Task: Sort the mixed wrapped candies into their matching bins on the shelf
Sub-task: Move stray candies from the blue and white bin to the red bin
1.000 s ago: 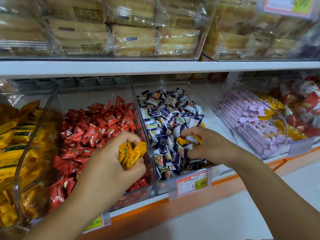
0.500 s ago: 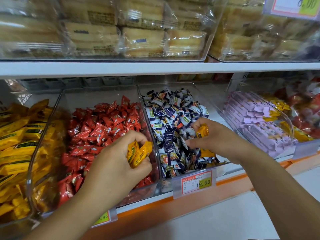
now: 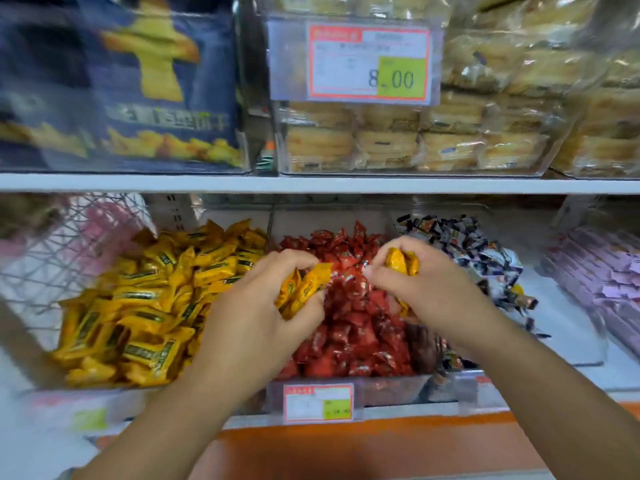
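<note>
- The left hand (image 3: 256,317), at frame centre, is curled round a bunch of yellow candies (image 3: 302,289), which poke out between thumb and fingers.
- The right hand (image 3: 433,296), just right of centre, grips more yellow sweets (image 3: 401,262). One sticks up above the knuckles, and another shows below the hand.
- Both hands are over the red pile (image 3: 349,334) in the middle bin, close together but apart.
- The yellow pile (image 3: 149,306) fills the bin at centre left, beside the red pile, with a clear wall between them.
- The blue-white pile (image 3: 479,249) lies in the bin right of the red one, partly behind the right hand.
- Purple packets (image 3: 595,271) lie at the far right edge, blurred.
- A wire basket (image 3: 65,244) with something pink inside is at the left edge.
- A small price tag (image 3: 318,402) is clipped below the red pile; its figures are too blurred to read.
- The white shelf board (image 3: 311,184) crosses the frame above the bins.
- Above it, dark blue bags (image 3: 121,84) fill the upper left and wrapped cakes (image 3: 415,143) the upper right.
- A large tag (image 3: 369,64) at top centre reads 8.00.
- An orange strip (image 3: 346,445) runs along the bottom.
</note>
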